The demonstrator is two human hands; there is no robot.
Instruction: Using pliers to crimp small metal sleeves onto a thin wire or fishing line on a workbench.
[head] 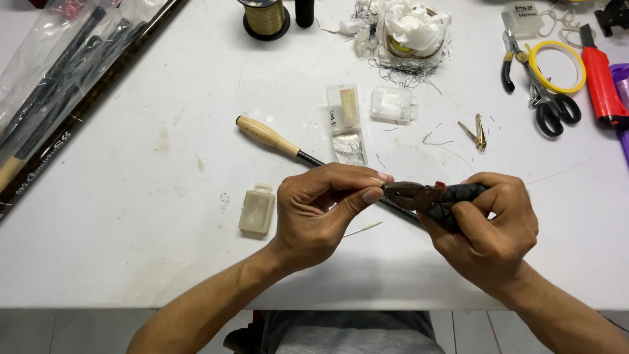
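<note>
My right hand grips dark-handled pliers whose rusty jaws point left. My left hand pinches a small thin piece right at the jaw tips, thumb and forefinger closed on it; the piece itself is too small to make out. Under both hands a thin dark rod with a cork-coloured wooden handle lies slanting across the white table. A pale thin sliver lies on the table just below my left hand.
A small clear plastic box sits left of my left hand. More clear boxes, a gold thread spool, a tangle of line and white tissue, scissors, yellow ring, red tool and bagged dark rods surround the work spot.
</note>
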